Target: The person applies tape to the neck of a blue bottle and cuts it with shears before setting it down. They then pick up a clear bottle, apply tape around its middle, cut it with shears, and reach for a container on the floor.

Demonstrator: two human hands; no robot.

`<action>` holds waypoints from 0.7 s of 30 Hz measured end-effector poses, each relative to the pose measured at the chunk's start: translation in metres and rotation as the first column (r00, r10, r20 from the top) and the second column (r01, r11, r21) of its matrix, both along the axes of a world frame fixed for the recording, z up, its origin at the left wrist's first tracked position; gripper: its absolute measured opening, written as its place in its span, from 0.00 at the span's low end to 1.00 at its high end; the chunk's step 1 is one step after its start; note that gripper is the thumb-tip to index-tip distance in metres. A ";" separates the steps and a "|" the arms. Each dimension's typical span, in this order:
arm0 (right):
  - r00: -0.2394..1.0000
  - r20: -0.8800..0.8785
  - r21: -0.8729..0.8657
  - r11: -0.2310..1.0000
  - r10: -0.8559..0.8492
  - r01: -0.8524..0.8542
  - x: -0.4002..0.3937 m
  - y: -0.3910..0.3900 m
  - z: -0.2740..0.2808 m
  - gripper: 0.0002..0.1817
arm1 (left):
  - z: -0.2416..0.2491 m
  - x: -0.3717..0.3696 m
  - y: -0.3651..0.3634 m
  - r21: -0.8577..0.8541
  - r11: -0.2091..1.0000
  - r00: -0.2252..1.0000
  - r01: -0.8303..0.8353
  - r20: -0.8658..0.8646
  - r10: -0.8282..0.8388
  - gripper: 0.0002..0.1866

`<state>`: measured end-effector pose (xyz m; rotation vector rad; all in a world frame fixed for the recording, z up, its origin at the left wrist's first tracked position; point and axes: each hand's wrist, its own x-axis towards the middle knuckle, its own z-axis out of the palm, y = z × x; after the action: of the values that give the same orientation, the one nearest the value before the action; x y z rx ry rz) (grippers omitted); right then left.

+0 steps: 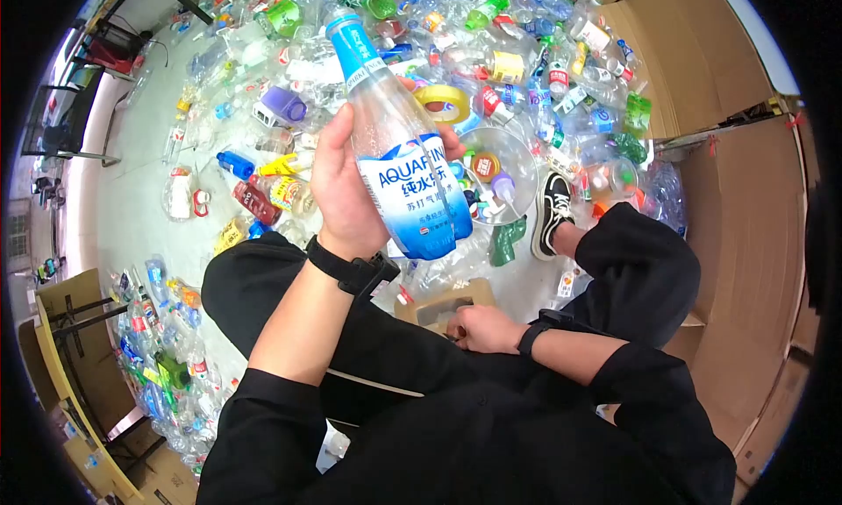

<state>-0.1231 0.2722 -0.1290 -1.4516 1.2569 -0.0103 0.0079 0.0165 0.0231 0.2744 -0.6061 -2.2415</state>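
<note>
My left hand [346, 185] is wrapped round a clear Aquafina bottle [408, 167] with a blue and white label, its neck tilted up to the left and its blue-ringed mouth uncapped. Lower down, my right hand [487, 329] is closed at the edge of a small cardboard piece [438, 305] between my legs; what its fingers hold, if anything, is hidden. Beyond the bottle is a clear round tub [519, 167] with caps and small coloured pieces in it. A roll of yellow tape [445, 104] lies behind the bottle. Green crumpled plastic [507, 242] rests below the tub.
Many plastic bottles cover the floor [197, 84] ahead, with another heap [167, 356] at the lower left. Tall cardboard panels [737, 233] stand along the right. My shoe [553, 211] is beside the tub. Tables and a cardboard box [92, 312] are at the left.
</note>
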 end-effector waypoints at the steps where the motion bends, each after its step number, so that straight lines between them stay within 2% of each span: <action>1: 0.999 0.035 -0.020 0.999 -0.031 0.031 0.000 0.001 -0.002 0.13 | 0.003 -0.001 0.001 0.001 1.000 0.999 -0.026 0.037 0.026 0.35; 3: 0.996 0.049 -0.004 0.997 -0.077 0.077 0.002 0.004 -0.010 0.12 | -0.001 0.001 0.000 0.001 1.000 0.999 -0.030 0.042 0.030 0.35; 5: 0.991 0.062 0.013 0.993 -0.122 0.121 0.002 0.002 -0.022 0.12 | -0.005 0.005 -0.003 0.008 1.000 0.998 0.022 -0.061 -0.021 0.36; 7: 0.871 0.225 0.159 0.898 -0.437 0.410 0.000 -0.004 -0.033 0.11 | 0.001 0.006 -0.001 0.011 1.000 0.999 0.020 -0.045 -0.019 0.35; 8: 0.716 0.423 0.248 0.831 -0.556 0.498 -0.001 -0.010 -0.041 0.11 | 0.002 0.005 0.000 0.023 1.000 1.000 -0.004 -0.023 0.005 0.36; 9: 0.715 0.428 0.249 0.832 -0.553 0.495 -0.006 -0.022 -0.031 0.11 | 0.003 0.004 0.001 0.036 0.999 1.000 -0.028 0.000 0.028 0.36; 11: 0.567 0.373 0.384 0.678 -0.735 0.627 -0.024 -0.058 0.026 0.10 | 0.002 0.003 -0.001 0.032 0.999 0.999 -0.035 0.016 0.034 0.36; 13: 0.426 0.435 0.331 0.581 -0.793 0.743 -0.039 -0.081 0.086 0.11 | 0.000 0.004 -0.003 0.031 0.999 0.999 -0.042 0.032 0.041 0.36; 15: 0.360 0.480 0.194 0.497 -0.800 0.846 -0.065 -0.102 0.151 0.13 | -0.004 0.002 -0.007 -0.043 0.998 0.995 -0.038 0.090 0.042 0.37; 18: 0.327 0.530 0.177 0.479 -0.783 0.860 -0.078 -0.126 0.203 0.19 | -0.007 -0.005 -0.006 -0.046 0.999 0.997 -0.004 0.079 0.008 0.37; 19: 0.353 0.536 0.164 0.505 -0.767 0.847 -0.078 -0.135 0.214 0.22 | -0.008 -0.008 -0.004 -0.047 0.999 0.997 0.012 0.081 -0.008 0.37; 21: 0.363 0.546 0.154 0.517 -0.755 0.842 -0.077 -0.149 0.217 0.26 | -0.009 -0.013 -0.002 -0.092 0.996 0.991 0.015 0.135 -0.002 0.37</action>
<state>-0.1997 0.1231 0.0877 -0.6813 1.3493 -1.1726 -0.0052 0.0141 0.0137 0.3789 -0.7827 -2.2081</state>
